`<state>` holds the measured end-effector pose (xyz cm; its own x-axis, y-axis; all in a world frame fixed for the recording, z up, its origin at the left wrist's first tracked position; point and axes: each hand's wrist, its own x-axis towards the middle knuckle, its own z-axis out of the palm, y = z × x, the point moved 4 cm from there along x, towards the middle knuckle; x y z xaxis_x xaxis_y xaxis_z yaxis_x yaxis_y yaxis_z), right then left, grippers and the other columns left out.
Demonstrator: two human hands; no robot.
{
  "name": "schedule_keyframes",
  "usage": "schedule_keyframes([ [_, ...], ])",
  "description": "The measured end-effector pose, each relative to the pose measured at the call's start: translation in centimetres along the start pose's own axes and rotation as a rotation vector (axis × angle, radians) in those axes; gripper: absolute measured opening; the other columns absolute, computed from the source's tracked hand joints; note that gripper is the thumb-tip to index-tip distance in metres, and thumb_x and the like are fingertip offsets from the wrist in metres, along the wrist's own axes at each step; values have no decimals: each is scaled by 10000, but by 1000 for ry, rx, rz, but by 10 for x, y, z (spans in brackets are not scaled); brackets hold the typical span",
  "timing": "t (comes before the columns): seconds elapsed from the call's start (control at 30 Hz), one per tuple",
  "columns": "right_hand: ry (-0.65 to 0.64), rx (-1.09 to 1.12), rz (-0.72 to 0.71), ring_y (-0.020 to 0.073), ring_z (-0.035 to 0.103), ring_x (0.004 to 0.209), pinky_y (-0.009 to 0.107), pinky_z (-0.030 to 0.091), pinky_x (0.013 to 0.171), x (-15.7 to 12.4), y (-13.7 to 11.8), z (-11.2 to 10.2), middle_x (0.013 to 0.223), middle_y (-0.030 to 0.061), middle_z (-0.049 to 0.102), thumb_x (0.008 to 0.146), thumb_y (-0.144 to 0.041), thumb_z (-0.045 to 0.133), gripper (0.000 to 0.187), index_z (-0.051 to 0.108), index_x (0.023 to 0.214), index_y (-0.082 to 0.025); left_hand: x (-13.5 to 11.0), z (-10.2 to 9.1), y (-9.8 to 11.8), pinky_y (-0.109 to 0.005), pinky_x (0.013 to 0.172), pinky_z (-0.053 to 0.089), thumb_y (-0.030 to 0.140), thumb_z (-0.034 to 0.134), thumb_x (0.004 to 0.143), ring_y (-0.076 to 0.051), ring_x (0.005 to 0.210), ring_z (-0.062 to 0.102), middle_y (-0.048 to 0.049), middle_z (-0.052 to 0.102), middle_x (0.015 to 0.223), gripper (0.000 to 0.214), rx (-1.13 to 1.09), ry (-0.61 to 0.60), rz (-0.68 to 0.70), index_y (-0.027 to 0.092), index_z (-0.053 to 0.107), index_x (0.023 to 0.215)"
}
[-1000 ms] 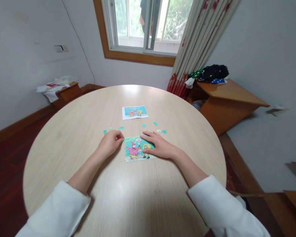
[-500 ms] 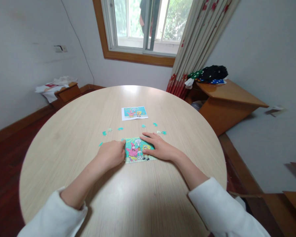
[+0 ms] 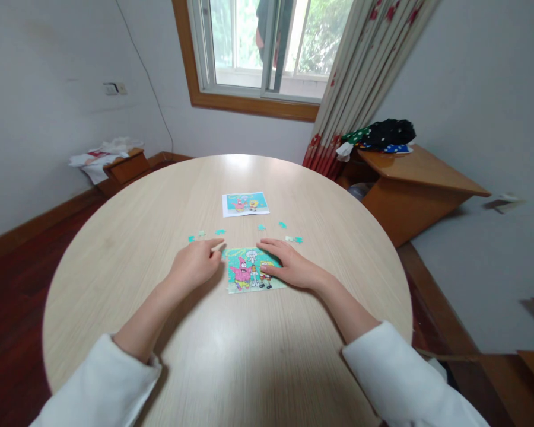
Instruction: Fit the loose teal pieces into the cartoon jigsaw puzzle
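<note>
A small cartoon jigsaw puzzle (image 3: 249, 274) lies on the round wooden table (image 3: 231, 344) in front of me. My left hand (image 3: 193, 265) rests at the puzzle's upper left corner. Its forefinger points toward the puzzle and its other fingers are curled; whether they hold a piece is hidden. My right hand (image 3: 293, 268) lies flat on the right part of the puzzle with its fingers stretched out. Several loose teal pieces (image 3: 220, 232) are scattered just beyond the puzzle. Farther back lies a printed reference picture (image 3: 245, 203).
A wooden side table (image 3: 420, 178) with dark clothes (image 3: 385, 131) stands at the right, beside a curtain (image 3: 360, 77). A low cabinet with papers (image 3: 113, 161) sits by the left wall. Part of a person shows outside the window (image 3: 267, 41).
My left hand slid down beside the puzzle's left edge, then moved back up to its upper left corner with the forefinger out. My right hand stayed on the puzzle.
</note>
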<state>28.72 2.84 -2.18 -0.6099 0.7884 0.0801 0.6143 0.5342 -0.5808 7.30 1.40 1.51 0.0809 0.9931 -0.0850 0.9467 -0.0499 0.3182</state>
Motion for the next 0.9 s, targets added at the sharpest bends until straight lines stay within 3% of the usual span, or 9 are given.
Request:
schedule_keyframes([
  [0.2, 12, 19, -2, 268, 384, 1346, 501, 271, 1132, 0, 0, -1, 1445, 153, 434, 880, -422, 527, 553, 478, 1373, -176, 15, -17, -46, -271, 595, 391, 282, 422, 775, -203, 700, 617, -54, 692, 758, 422, -111, 260, -124, 153, 698, 1066],
  [0.33, 8, 12, -5, 264, 390, 1342, 503, 277, 1129, 0, -1, -1, 1444, 145, 437, 884, -406, 522, 534, 480, 1369, -187, 21, -16, -60, -270, 634, 425, 246, 416, 752, -191, 666, 609, -52, 683, 726, 437, -170, 304, -136, 138, 704, 1063],
  [0.43, 4, 9, -7, 262, 388, 1345, 494, 279, 1132, 0, -1, -1, 1440, 143, 441, 886, -414, 519, 530, 490, 1363, -185, 22, -11, -53, -290, 696, 457, 210, 394, 741, -195, 694, 616, -76, 700, 778, 430, -236, 262, -57, 118, 719, 1007],
  [0.57, 9, 3, 0, 258, 388, 1346, 479, 278, 1136, 0, 0, -1, 1437, 139, 444, 886, -425, 521, 527, 499, 1359, -193, 18, -2, -29, -322, 771, 479, 216, 378, 726, -205, 768, 622, -81, 712, 834, 374, -284, 107, 228, 149, 734, 820],
  [0.63, 3, -4, 7, 258, 386, 1347, 476, 277, 1136, 0, 0, -1, 1443, 148, 435, 889, -417, 518, 532, 496, 1361, -173, 15, 2, -22, -339, 800, 482, 218, 378, 724, -210, 788, 627, -77, 723, 853, 368, -288, 33, 299, 164, 734, 799],
  [0.9, -5, 6, 7, 267, 379, 1350, 504, 272, 1132, 0, 0, 0, 1451, 147, 425, 886, -424, 518, 517, 511, 1348, -189, 13, 10, -20, -356, 898, 471, 216, 392, 747, -231, 924, 654, -74, 739, 1019, 414, -227, -100, 304, 178, 744, 962],
])
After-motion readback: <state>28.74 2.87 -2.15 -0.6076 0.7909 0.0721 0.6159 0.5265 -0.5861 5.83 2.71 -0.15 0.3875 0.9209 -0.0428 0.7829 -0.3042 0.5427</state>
